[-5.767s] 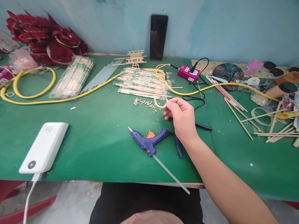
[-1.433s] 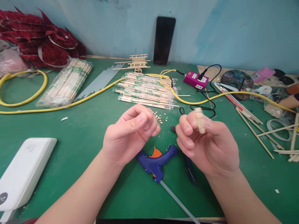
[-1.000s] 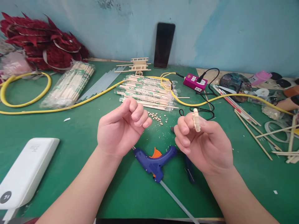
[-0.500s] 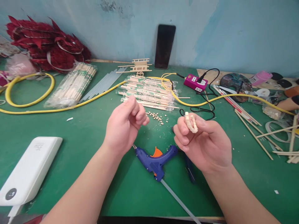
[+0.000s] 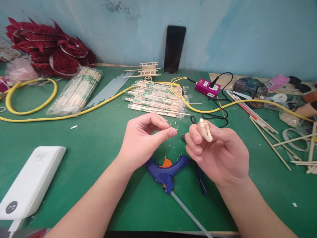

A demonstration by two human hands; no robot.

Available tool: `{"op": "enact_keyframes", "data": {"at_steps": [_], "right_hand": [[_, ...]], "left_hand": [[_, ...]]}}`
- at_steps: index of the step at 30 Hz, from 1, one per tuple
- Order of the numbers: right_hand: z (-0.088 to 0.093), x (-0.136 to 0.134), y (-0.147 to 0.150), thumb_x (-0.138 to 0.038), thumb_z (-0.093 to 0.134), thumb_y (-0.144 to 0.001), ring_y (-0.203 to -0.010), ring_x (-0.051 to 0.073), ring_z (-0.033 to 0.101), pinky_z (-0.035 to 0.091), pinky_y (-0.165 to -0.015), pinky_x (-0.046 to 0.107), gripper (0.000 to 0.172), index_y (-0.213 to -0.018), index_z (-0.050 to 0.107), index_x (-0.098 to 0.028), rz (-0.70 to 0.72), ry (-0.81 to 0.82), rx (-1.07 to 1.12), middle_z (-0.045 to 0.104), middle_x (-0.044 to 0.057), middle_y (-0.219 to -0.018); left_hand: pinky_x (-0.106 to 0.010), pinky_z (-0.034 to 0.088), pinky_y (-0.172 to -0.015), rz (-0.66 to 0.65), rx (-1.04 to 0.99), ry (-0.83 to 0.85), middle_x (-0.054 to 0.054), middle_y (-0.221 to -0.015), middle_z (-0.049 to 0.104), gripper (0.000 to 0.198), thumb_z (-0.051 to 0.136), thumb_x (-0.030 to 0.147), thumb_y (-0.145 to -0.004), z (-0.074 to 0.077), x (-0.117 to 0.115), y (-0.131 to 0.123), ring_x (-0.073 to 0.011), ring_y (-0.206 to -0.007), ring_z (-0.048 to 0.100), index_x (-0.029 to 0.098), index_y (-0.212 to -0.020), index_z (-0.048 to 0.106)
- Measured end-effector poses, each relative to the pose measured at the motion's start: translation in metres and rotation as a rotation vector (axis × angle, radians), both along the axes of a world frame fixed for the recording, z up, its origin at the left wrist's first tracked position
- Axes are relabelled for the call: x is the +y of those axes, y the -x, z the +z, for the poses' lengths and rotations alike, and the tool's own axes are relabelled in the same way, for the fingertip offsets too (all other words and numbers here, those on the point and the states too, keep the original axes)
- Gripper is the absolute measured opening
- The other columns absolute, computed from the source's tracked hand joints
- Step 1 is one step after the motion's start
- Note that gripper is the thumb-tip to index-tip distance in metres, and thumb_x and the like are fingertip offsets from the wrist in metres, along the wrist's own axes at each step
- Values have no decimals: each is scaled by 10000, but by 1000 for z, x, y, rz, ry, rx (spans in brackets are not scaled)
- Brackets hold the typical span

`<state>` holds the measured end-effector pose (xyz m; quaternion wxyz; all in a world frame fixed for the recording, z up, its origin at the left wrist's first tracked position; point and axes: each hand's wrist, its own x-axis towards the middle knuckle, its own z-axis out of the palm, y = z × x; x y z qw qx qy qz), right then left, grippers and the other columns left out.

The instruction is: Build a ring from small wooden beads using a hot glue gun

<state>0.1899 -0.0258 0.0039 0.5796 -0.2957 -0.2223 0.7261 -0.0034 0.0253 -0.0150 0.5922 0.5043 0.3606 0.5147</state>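
Pale segmented wooden piece (image 5: 205, 130) sat in the right hand (image 5: 218, 155), gripped between thumb and curled fingers, its curved long axis slanting from upper left down to lower right. The left hand (image 5: 146, 140) was nearly closed, its forefinger and thumb drawn together and pointing right toward the piece, close to it but not touching; whether those fingertips held anything was too small to tell. Small wooden bits (image 5: 172, 124) lay scattered on the green work table (image 5: 86, 165) just beyond them. Below the hands lay a blue hot glue gun (image 5: 164, 173) with its glue stick (image 5: 190, 215), beside blue-handled pliers (image 5: 201, 182). Farther off were wrapped chopsticks (image 5: 156, 100), a yellow cable (image 5: 74, 114) and a pink power strip (image 5: 207, 87).
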Motion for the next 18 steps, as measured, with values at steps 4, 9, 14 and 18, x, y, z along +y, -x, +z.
{"op": "enact_keyframes", "data": {"at_steps": [4,9,14,18], "right_hand": [[0,1,0,-271,831,-883,-572,115,611,539,-474,205,223,-710,750,-156,-1,5,-5,637,1,-716],[2,0,2,-285,848,-850,-562,117,598,517,-461,206,225,-694,747,-159,-29,25,-14,630,5,-709],[2,-1,2,-292,859,-832,-559,117,595,516,-463,210,232,-682,743,-158,-26,42,-20,619,4,-704],[2,-1,2,-285,850,-836,-561,115,596,517,-470,210,222,-684,747,-161,-21,46,-14,621,4,-704]], "left_hand": [[-231,592,-718,34,-22,-68,4,-820,717,423,1112,167,-612,2,1,0,-127,-782,666,185,-667,693],[-270,583,-694,1,-61,55,0,-754,728,432,1109,301,-664,7,1,4,-137,-707,660,195,-683,690],[-317,582,-706,-20,-46,45,-46,-686,740,504,963,611,-834,4,-1,8,-168,-663,670,203,-646,734],[-298,496,-580,81,-28,120,-10,-505,587,630,776,652,-1002,5,-1,4,-148,-513,541,213,-594,582]]}}
